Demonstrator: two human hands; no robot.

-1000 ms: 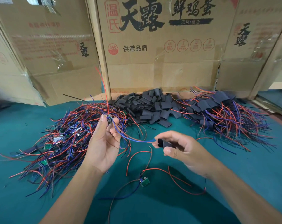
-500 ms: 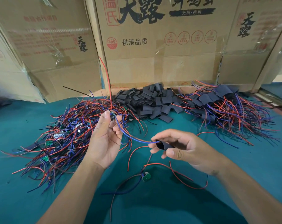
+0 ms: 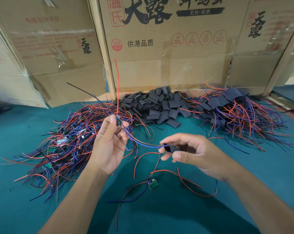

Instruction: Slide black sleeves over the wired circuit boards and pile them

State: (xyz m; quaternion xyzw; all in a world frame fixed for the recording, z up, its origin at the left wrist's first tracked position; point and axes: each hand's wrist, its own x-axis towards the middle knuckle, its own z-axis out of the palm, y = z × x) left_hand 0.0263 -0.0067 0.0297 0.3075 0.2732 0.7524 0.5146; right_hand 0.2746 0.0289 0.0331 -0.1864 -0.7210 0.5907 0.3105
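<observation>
My left hand (image 3: pixel 109 146) pinches a small wired circuit board (image 3: pixel 118 122) at its fingertips; a red wire stands up from it and blue and brown wires arc right. My right hand (image 3: pixel 191 152) holds a black sleeve (image 3: pixel 170 148) between thumb and fingers, and the ends of those wires meet the sleeve's open mouth. A pile of bare wired boards (image 3: pixel 68 144) lies at the left, loose black sleeves (image 3: pixel 158 107) are heaped at the back centre, and sleeved boards (image 3: pixel 235 112) are piled at the right. Another green board (image 3: pixel 153 184) with wires lies on the table below my hands.
The table has a teal cloth (image 3: pixel 269 174). Cardboard boxes (image 3: pixel 168 48) form a wall right behind the piles. A wooden strip (image 3: pixel 282 59) leans at the far right.
My right hand has brought the sleeve closer to the wire ends, which now reach its mouth. My left hand still holds the board up. The camera tilted slightly down.
</observation>
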